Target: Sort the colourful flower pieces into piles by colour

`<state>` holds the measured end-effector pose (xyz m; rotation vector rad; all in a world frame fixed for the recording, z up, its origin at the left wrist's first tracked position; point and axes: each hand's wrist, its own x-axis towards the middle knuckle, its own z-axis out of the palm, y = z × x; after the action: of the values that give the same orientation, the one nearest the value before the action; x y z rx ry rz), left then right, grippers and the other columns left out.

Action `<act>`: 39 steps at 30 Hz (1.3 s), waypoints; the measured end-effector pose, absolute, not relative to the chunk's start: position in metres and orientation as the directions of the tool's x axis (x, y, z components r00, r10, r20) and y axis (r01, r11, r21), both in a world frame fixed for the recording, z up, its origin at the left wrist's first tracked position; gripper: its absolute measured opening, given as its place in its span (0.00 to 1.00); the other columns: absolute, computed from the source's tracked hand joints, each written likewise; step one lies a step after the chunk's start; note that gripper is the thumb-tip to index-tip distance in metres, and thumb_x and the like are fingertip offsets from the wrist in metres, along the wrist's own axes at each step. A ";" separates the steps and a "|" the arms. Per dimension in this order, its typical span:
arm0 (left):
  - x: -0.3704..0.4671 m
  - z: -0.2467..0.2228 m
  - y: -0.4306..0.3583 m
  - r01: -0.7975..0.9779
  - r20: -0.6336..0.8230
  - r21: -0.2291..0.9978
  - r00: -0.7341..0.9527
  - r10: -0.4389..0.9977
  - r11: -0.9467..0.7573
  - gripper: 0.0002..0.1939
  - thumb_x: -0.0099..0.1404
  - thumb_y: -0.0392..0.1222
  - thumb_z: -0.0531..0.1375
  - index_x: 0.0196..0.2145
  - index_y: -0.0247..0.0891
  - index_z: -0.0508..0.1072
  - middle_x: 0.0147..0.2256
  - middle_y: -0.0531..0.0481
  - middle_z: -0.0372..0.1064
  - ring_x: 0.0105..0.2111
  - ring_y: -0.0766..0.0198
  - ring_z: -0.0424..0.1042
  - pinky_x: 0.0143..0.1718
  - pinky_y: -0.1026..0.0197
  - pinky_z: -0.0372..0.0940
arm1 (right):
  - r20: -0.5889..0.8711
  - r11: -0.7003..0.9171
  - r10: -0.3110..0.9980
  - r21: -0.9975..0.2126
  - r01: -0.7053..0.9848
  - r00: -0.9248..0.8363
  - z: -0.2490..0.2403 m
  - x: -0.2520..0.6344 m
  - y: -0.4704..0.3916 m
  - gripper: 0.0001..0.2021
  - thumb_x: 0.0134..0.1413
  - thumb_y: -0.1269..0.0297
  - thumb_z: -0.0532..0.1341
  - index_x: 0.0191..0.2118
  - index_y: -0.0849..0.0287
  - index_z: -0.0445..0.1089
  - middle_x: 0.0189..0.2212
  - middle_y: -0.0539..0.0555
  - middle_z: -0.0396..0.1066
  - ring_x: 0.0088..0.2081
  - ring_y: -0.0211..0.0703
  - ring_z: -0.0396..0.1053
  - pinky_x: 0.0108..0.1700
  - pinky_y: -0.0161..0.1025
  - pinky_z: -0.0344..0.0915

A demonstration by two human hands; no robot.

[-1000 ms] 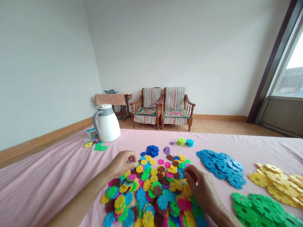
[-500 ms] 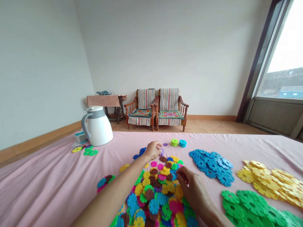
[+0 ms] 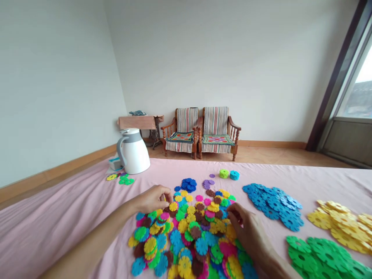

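Observation:
A heap of mixed flower-shaped plastic discs (image 3: 186,232) in pink, yellow, green, blue and brown lies in front of me. At its upper left edge is my left hand (image 3: 155,198), thumb and bent fingers apart, near a yellow disc (image 3: 173,206); no disc shows in it. My right hand (image 3: 247,224) rests over the heap's right side with fingers curled in; what its fingertips hold, if anything, is hidden. Just beyond the heap lie a dark blue disc group (image 3: 189,185) and a small purple group (image 3: 207,184).
Piles of blue discs (image 3: 273,203), yellow discs (image 3: 340,223) and green discs (image 3: 322,255) spread rightward on the pink cloth (image 3: 99,217). Two short stacks, lime (image 3: 223,173) and blue (image 3: 234,175), stand farther back. A white jug (image 3: 135,155) stands back left beside several loose discs (image 3: 126,179).
My left hand has drawn back and left from the purple discs to the heap's left edge, its fingers loosening. The right hand stays over the heap. The view has turned slightly left.

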<state>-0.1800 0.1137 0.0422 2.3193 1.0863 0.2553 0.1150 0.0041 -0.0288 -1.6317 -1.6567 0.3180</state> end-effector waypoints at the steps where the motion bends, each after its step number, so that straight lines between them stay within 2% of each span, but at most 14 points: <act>1: -0.191 0.045 0.109 0.667 -0.091 0.521 0.664 0.743 -0.532 0.10 0.50 0.34 0.55 0.31 0.36 0.73 0.27 0.53 0.71 0.26 0.66 0.67 0.26 0.69 0.59 | 0.337 0.142 0.934 -0.657 0.740 0.121 -0.028 0.115 0.004 0.08 0.54 0.63 0.49 0.29 0.55 0.63 0.23 0.48 0.69 0.25 0.39 0.66 0.29 0.33 0.57; 4: -0.214 0.046 0.097 0.700 -0.140 0.434 0.674 0.725 -0.567 0.12 0.47 0.32 0.55 0.31 0.37 0.73 0.30 0.54 0.69 0.27 0.66 0.65 0.27 0.69 0.58 | 0.320 0.132 0.940 -0.655 0.744 0.115 -0.027 0.116 0.004 0.08 0.53 0.63 0.50 0.30 0.55 0.64 0.25 0.48 0.70 0.26 0.39 0.67 0.30 0.33 0.58; 7: -0.223 0.043 0.086 0.727 -0.148 0.413 0.648 0.747 -0.549 0.14 0.44 0.32 0.57 0.33 0.38 0.70 0.32 0.54 0.66 0.27 0.67 0.65 0.27 0.69 0.58 | 0.311 0.122 0.943 -0.656 0.745 0.120 -0.027 0.116 0.004 0.08 0.53 0.63 0.50 0.30 0.55 0.64 0.24 0.48 0.70 0.26 0.38 0.66 0.30 0.33 0.58; 11: -0.224 0.038 0.077 0.752 -0.076 0.368 0.611 0.788 -0.547 0.14 0.46 0.33 0.56 0.34 0.39 0.68 0.33 0.54 0.63 0.29 0.66 0.65 0.29 0.68 0.58 | 0.318 0.123 0.941 -0.639 0.759 0.116 -0.026 0.116 0.003 0.08 0.54 0.63 0.49 0.30 0.55 0.64 0.24 0.47 0.69 0.25 0.38 0.65 0.28 0.33 0.57; 18: -0.220 0.033 0.078 0.774 0.072 0.249 0.584 0.808 -0.582 0.13 0.51 0.29 0.50 0.33 0.40 0.68 0.35 0.50 0.65 0.38 0.61 0.65 0.39 0.63 0.57 | 0.325 0.135 0.940 -0.624 0.770 0.099 -0.030 0.118 0.002 0.09 0.55 0.62 0.49 0.30 0.55 0.63 0.23 0.47 0.70 0.24 0.37 0.64 0.26 0.32 0.56; 22: -0.221 0.033 0.078 0.804 0.110 0.225 0.540 0.835 -0.550 0.08 0.51 0.31 0.51 0.29 0.38 0.66 0.31 0.51 0.64 0.33 0.62 0.65 0.34 0.64 0.57 | 0.354 0.156 0.931 -0.608 0.778 0.089 -0.031 0.119 0.002 0.09 0.54 0.63 0.48 0.30 0.54 0.64 0.23 0.47 0.70 0.23 0.37 0.64 0.27 0.32 0.57; 25: -0.225 0.031 0.079 0.815 0.086 0.238 0.525 0.847 -0.529 0.05 0.49 0.32 0.53 0.26 0.38 0.64 0.29 0.53 0.63 0.29 0.64 0.64 0.31 0.65 0.56 | 0.357 0.155 0.930 -0.604 0.782 0.091 -0.030 0.118 0.002 0.09 0.54 0.63 0.49 0.30 0.55 0.64 0.22 0.47 0.70 0.23 0.37 0.64 0.26 0.31 0.56; 29: -0.229 0.025 0.081 0.827 0.069 0.271 0.494 0.867 -0.493 0.09 0.48 0.32 0.55 0.30 0.38 0.66 0.32 0.52 0.64 0.30 0.64 0.64 0.32 0.65 0.57 | 0.346 0.146 0.933 -0.611 0.778 0.097 -0.025 0.117 0.001 0.09 0.54 0.64 0.49 0.30 0.55 0.65 0.22 0.47 0.70 0.24 0.37 0.66 0.27 0.31 0.57; 35: -0.214 0.020 0.079 0.819 0.113 0.264 0.498 0.860 -0.509 0.07 0.52 0.34 0.54 0.31 0.38 0.67 0.33 0.50 0.66 0.34 0.61 0.65 0.35 0.63 0.59 | 0.332 0.138 0.938 -0.617 0.775 0.097 -0.025 0.117 0.001 0.09 0.54 0.64 0.49 0.30 0.55 0.65 0.22 0.47 0.69 0.24 0.37 0.66 0.28 0.31 0.57; 37: -0.204 0.019 0.077 0.796 0.109 0.325 0.504 0.857 -0.510 0.08 0.53 0.34 0.54 0.32 0.38 0.68 0.33 0.50 0.66 0.32 0.62 0.66 0.34 0.63 0.60 | 0.337 0.147 0.937 -0.616 0.774 0.090 -0.027 0.118 0.002 0.09 0.54 0.63 0.49 0.29 0.55 0.64 0.22 0.47 0.69 0.24 0.37 0.65 0.27 0.32 0.57; 39: -0.194 0.018 0.076 0.725 0.083 0.463 0.539 0.839 -0.511 0.09 0.54 0.34 0.53 0.35 0.38 0.69 0.35 0.50 0.68 0.31 0.64 0.67 0.34 0.64 0.61 | 0.337 0.150 0.937 -0.616 0.773 0.088 -0.028 0.118 0.002 0.09 0.54 0.63 0.48 0.30 0.55 0.64 0.23 0.47 0.70 0.24 0.37 0.65 0.27 0.32 0.56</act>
<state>-0.1943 0.0756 0.0178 2.4058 1.2825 0.4209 0.1181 0.0020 -0.0285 -1.6534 -1.7146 0.2913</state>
